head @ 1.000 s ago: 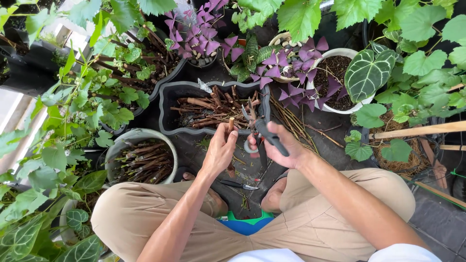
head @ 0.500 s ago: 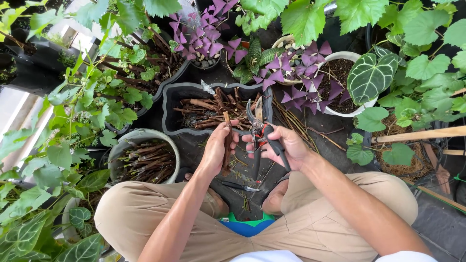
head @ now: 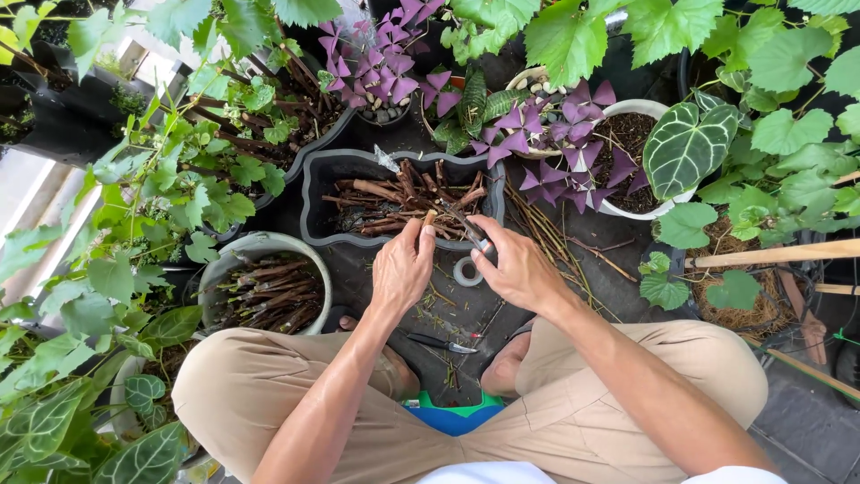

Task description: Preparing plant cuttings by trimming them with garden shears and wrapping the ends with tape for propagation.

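Overhead, head view: left hand (head: 400, 269) pinches a short brown stem cutting (head: 426, 220), fingers closed round its lower end, just over the near rim of the dark trough pot (head: 313, 202). Right hand (head: 517, 266) fingers curl shut on tape (head: 467, 270). Cutting looks light, stiff, snappable; grip low, near base.

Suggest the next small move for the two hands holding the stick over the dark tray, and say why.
Probably wind the tape roll round the brown cutting: the left hand pinches the cutting upright, and the right hand holds a strand stretched from the roll towards it.
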